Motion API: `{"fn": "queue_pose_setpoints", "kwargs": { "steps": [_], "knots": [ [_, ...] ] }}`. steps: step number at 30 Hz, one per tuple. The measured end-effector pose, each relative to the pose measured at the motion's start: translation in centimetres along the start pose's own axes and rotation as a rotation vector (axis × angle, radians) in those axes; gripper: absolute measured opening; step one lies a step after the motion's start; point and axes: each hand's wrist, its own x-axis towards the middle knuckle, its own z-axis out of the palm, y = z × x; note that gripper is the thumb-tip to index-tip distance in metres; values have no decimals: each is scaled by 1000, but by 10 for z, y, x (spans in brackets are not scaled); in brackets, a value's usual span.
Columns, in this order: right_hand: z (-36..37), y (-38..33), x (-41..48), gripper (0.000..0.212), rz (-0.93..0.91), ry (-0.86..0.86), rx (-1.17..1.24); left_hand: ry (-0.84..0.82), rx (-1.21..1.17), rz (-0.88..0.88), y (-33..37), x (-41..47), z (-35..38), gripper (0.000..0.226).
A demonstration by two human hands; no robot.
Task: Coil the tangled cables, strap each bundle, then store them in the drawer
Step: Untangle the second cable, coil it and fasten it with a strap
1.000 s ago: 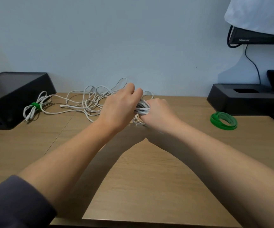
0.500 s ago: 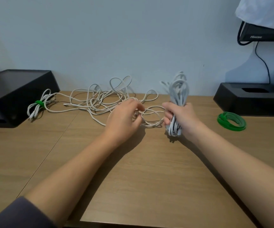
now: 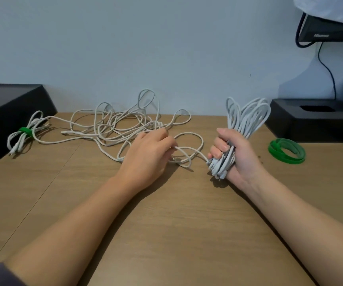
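Note:
My right hand (image 3: 233,156) grips a coiled bundle of white cable (image 3: 243,118) upright, its loops fanning above my fist. A loose strand runs from the bundle's lower end to my left hand (image 3: 148,155), which pinches it just above the wooden desk (image 3: 166,223). Behind my left hand lies a tangle of white cable (image 3: 115,124). At the far left rests a small white bundle (image 3: 22,137) bound with a green strap. A roll of green strap (image 3: 286,150) lies to the right of my right hand.
A black box (image 3: 7,112) stands at the left edge by the wall. At the right a black tray-like stand (image 3: 311,118) sits under a monitor (image 3: 329,32) with a dark cord hanging down. The wall runs along the desk's back edge.
My hands, close together over the tangle a second ago, have drawn apart. The right hand lifted the coiled bundle upright and rightward; the left hand now holds the strand running to it.

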Motion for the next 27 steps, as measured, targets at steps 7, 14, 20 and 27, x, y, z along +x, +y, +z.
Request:
{"fn": "queue_pose_setpoints", "kwargs": {
  "steps": [7,14,20,27],
  "knots": [
    [-4,6,4,39,-30,-25,2,-12,-171,25,-2,2,-8,41],
    [1,3,-2,32,-15,-32,72,-65,33,-210,-11,4,-6,25],
    [5,2,-6,32,-6,-73,110,-176,-107,49,15,2,-2,35],
    [8,4,-9,30,16,-113,181,-272,16,157,20,4,9,37]
  ]
}}
